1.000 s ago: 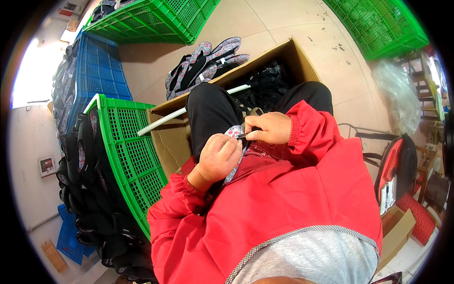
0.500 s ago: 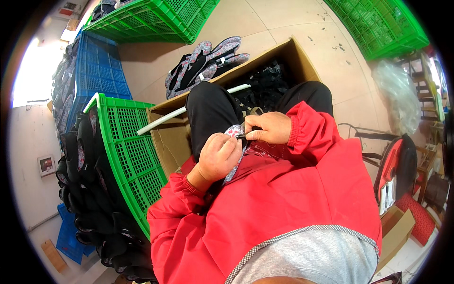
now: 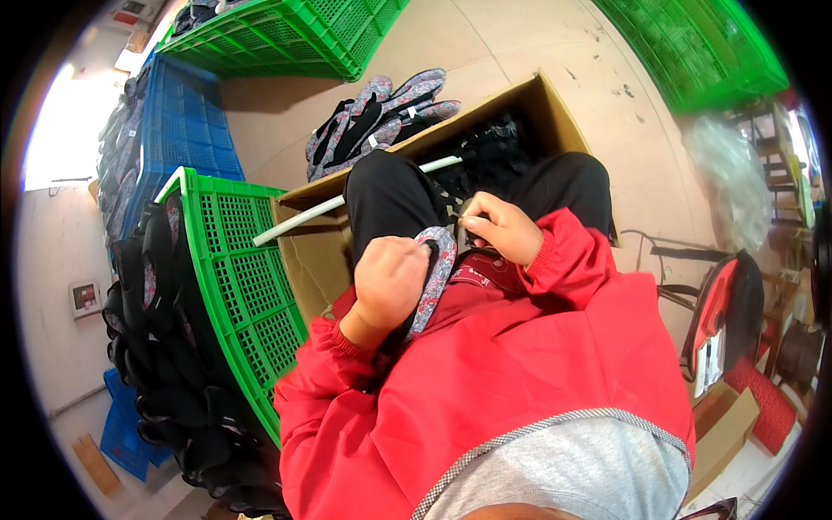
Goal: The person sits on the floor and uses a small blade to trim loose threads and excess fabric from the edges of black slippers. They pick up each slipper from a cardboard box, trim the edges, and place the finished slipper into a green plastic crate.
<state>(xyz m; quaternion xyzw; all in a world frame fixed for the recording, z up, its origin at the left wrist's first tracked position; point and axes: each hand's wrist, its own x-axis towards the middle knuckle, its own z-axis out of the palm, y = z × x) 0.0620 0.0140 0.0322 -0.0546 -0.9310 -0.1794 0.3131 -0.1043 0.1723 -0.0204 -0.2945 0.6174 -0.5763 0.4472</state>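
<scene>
Slipper [image 3: 438, 282], one, floral with black: held over the lap's red cloth [image 3: 481, 277], at 3 o'clock of the left hand [image 3: 388, 284] and touching it; long axis set roughly from 1 to 7 o'clock.

Left hand: fingers curled closed, the slipper's left side gripped. Nearer of the two.

Right hand [image 3: 503, 230]: at 2 o'clock of the left, just apart from the slipper, which is placed at about 8 o'clock of it. Thumb and fingers are drawn close together; whether anything is pinched there cannot be told.

Surroundings: carton [image 3: 316, 269], black items [image 3: 485, 156] contained, at 12 o'clock; white rod [image 3: 299, 221], at 11; floral slippers [image 3: 381, 117], heaped beyond the carton, at 12; green crate [image 3: 247, 269], at 9.
</scene>
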